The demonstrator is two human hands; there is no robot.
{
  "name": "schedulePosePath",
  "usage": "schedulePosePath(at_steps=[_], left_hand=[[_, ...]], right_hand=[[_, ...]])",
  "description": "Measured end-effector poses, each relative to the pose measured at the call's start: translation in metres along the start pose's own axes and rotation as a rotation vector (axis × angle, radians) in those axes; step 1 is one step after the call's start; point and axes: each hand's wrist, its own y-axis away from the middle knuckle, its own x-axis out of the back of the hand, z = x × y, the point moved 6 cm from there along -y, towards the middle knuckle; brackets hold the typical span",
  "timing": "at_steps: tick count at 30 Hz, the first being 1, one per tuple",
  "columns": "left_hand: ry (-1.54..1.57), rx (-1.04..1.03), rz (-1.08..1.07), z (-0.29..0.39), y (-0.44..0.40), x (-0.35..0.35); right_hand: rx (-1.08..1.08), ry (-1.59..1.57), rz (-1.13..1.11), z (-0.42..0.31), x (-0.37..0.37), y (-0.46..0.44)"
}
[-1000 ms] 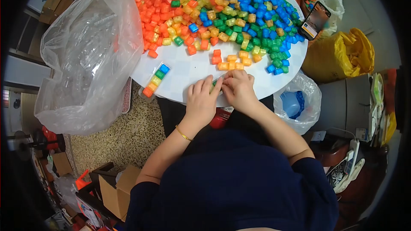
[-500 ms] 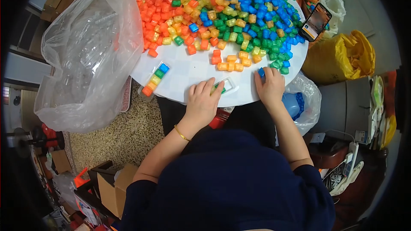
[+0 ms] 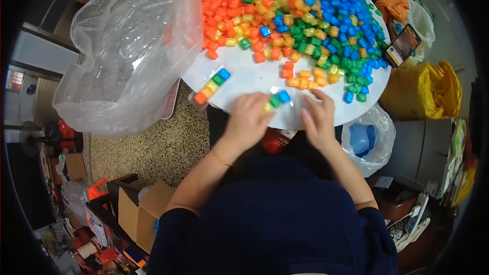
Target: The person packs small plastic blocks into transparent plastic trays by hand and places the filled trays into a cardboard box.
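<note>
Left hand (image 3: 249,119) grips the row of blocks (image 3: 274,102), right hand (image 3: 321,118) loose, empty. Blue block (image 3: 283,96) now sits beside green block (image 3: 275,100), lengthening the row; covered end unclear.

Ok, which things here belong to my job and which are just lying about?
Part of the job:
- loose blocks
- row of blocks at your left hand
- other block row
- clear bag, probably

Likely just lying about:
- phone
- yellow sack
- cardboard box

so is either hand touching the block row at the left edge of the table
No, bare tabletop shows between that block row and the left hand, and the right hand is farther off.
</note>
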Motion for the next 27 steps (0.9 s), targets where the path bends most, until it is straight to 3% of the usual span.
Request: schedulePosePath(at_steps=[3,5,7,8,10,13,15,17,19,20,22,26,27], left_hand=[[-0.111,0.207,0.193,-0.043,-0.002,0.062],[-0.176,0.266,0.147,-0.073,-0.003,0.074],[-0.243,0.323,0.108,-0.086,0.001,0.079],[-0.249,0.285,0.153,-0.083,0.001,0.082],[-0.242,0.286,0.213,-0.072,0.000,0.095],[-0.206,0.228,0.329,-0.078,-0.006,0.134],[-0.112,0.422,0.487,-0.117,-0.016,0.182],[-0.516,0.463,0.523,-0.199,-0.010,0.230],[-0.909,0.723,0.258,-0.255,0.013,0.246],[-0.910,0.718,0.259,-0.267,0.022,0.255],[-0.655,1.054,-0.194,-0.305,0.049,0.244],[-0.579,1.057,-0.186,-0.314,0.059,0.240],[-0.668,0.882,-0.140,-0.306,0.053,0.239]], right_hand=[[-0.101,0.021,0.014,0.025,0.012,-0.001],[-0.102,0.052,-0.013,0.031,0.012,-0.005],[-0.089,0.435,0.124,0.035,0.023,-0.011],[-0.080,0.424,0.130,0.044,0.024,-0.013],[-0.437,0.679,0.155,0.083,0.032,-0.009],[-0.421,0.533,0.036,0.094,0.009,-0.019],[-0.365,0.467,0.007,0.082,-0.007,-0.029],[-0.331,0.325,0.021,0.075,-0.015,-0.035],[-0.317,0.297,0.054,0.075,-0.009,-0.031],[-0.280,0.274,0.086,0.073,-0.002,-0.028],[-0.250,0.257,0.118,0.074,0.009,-0.020],[-0.281,0.166,0.137,0.072,0.022,-0.015],[-0.289,0.161,0.137,0.069,0.024,-0.015]])
